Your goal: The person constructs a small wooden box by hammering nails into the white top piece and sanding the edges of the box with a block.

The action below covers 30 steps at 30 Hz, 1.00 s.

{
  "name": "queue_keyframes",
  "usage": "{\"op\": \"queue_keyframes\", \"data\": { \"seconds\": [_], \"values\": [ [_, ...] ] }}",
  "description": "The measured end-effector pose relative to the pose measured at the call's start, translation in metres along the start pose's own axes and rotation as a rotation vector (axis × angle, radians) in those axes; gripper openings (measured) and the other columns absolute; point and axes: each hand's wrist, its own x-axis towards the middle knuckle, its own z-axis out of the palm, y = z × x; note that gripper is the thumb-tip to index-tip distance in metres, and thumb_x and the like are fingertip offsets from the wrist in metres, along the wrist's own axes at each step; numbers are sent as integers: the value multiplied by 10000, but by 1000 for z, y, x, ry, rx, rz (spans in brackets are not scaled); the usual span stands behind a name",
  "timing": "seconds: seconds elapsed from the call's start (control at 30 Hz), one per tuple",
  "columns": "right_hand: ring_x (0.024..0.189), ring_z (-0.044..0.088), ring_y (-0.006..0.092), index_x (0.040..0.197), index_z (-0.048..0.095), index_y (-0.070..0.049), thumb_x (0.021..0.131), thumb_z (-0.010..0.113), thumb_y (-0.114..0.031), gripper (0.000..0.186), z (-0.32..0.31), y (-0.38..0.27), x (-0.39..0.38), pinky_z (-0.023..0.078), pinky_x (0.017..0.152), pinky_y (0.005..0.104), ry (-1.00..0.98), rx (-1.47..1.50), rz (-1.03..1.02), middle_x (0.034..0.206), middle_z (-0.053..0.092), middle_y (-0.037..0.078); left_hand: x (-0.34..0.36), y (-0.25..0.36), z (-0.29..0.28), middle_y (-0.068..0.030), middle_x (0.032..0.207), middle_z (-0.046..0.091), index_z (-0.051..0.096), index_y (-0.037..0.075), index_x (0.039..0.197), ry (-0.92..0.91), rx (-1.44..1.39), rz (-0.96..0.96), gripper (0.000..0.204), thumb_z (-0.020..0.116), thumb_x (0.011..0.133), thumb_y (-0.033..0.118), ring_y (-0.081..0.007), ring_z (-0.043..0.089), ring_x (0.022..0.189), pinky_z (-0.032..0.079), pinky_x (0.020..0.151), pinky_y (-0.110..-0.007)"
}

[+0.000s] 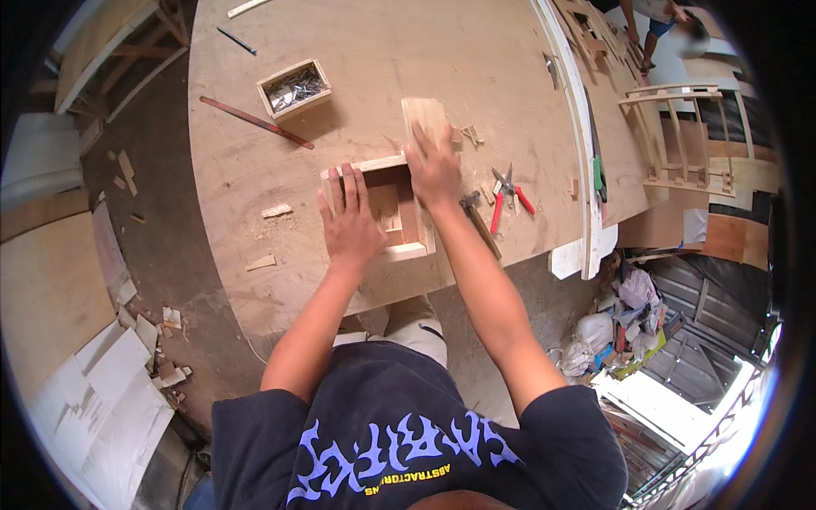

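Note:
A small open wooden box [406, 252] lies on the plywood table in front of me. My left hand [351, 225] rests over its left wall, fingers stretched forward and bent over the far left corner; the thumb is hidden. At the box's far right corner, my right hand [435, 170] lies on a short pale piece of wood [422, 110] that reaches past the box's far side. Its fingers press along that piece, and the hand is slightly blurred. Whether the piece touches the box is covered by the hand.
A hammer [483, 228] and red-handled pliers [509, 195] lie right of the box. Farther left are a wooden tray of nails [294, 88], a reddish flat strip [255, 121] and a dark pencil-like stick [237, 41]. Wood scraps [276, 211] dot the table. Another person [654, 21] stands far right.

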Motion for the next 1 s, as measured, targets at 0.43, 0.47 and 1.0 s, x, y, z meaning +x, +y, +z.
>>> {"op": "queue_keyframes", "data": {
  "seconds": [0.43,0.47,1.0],
  "values": [
    [1343,583,498,1477,676,-299,1009,652,-415,482,5,-14,-7,458,1117,545,20,-27,-40,1619,425,344,-1,-5,8,-180,1787,162,194,-22,1701,35,4,13,1103,678,767,309,-358,114,1669,129,1315,-584],
    [1310,598,507,1470,680,-294,1011,644,-412,475,6,-18,11,459,1121,545,32,-73,-39,1614,434,339,-1,-4,10,-179,1788,160,192,-21,1701,33,7,13,1099,674,770,308,-356,114,1670,125,1316,-584],
    [1326,598,534,1496,663,-287,989,686,-391,518,-5,-7,-3,440,1144,545,-4,103,28,1623,393,382,0,0,7,-168,1786,178,213,-22,1696,28,55,13,1074,651,768,294,-356,132,1667,148,1307,-593]
  ]
}}
